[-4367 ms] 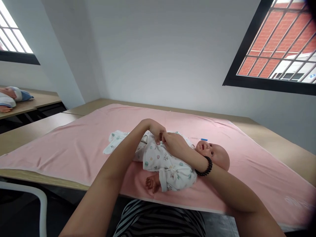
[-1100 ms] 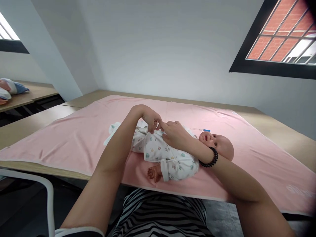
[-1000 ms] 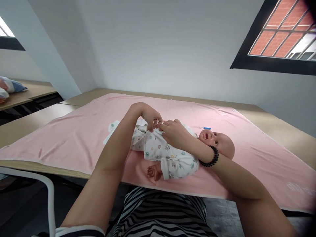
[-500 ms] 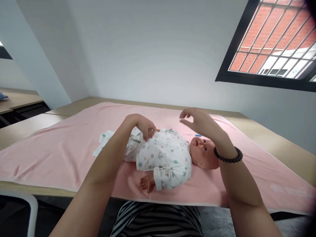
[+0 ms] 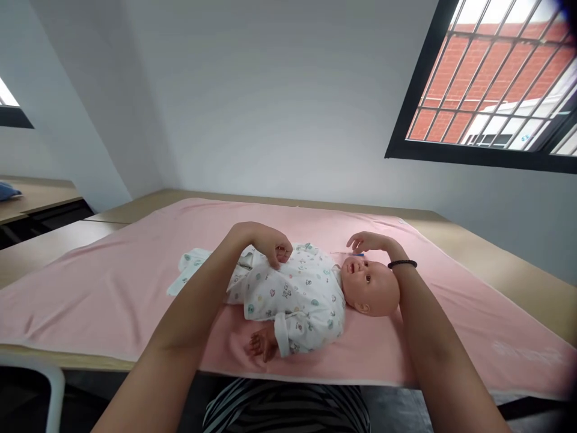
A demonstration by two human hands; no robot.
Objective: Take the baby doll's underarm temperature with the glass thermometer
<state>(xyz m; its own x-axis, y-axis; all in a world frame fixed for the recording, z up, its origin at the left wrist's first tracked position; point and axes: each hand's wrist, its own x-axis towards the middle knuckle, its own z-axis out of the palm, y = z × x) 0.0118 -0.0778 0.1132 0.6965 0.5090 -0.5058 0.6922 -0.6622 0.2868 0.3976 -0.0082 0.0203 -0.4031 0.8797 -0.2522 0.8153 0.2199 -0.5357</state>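
A baby doll (image 5: 370, 288) lies on its back on a pink blanket (image 5: 112, 282), its head to the right. It wears a white printed top (image 5: 293, 288). My left hand (image 5: 274, 245) is curled closed over the doll's belly; whether its fingers hold anything is hidden. On the blanket beyond the doll's head lies a thin, pale stick with a blue end (image 5: 359, 255), possibly a thermometer. Just above the blue end is my right hand (image 5: 370, 242), fingers partly bent and apart, with nothing visibly held. A dark bead bracelet (image 5: 402, 263) circles my right wrist.
Wooden tabletop (image 5: 473, 246) shows around the blanket, with a white wall (image 5: 288, 120) behind it. White printed cloth (image 5: 189, 267) lies at the doll's leg end. A white tubular frame (image 5: 56, 385) stands at the lower left. A barred window (image 5: 491, 78) is at the upper right.
My right hand has come down from above the doll's head to beside the stick's blue end. My left hand stays curled over the doll's belly. The view has shifted slightly.
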